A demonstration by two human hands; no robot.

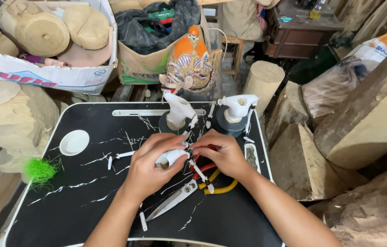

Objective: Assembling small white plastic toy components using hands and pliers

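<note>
Clutter around my black tray (pixel 88 201)

Painted mask (pixel 190 61) ahead, wood blocks (pixel 367 119) at my right, green fluff (pixel 40 169) at the left edge, scissors (pixel 175 199) lying near.

Left hand (pixel 150 162): grip closed around white carved piece (pixel 170 157).
Right hand (pixel 223 153): fingertips pinching at that piece's end.
Beneath both: scissors (pixel 175 200), black worktop (pixel 79 206).

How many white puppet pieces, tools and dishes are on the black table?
White carved puppet pieces: 3, one standing on a tape roll, another on a tape roll, and one in the left hand beside the right hand
Metal scissors: 1
Pliers with red and yellow handles: 1
Round white dish: 1
Total: 6
</note>
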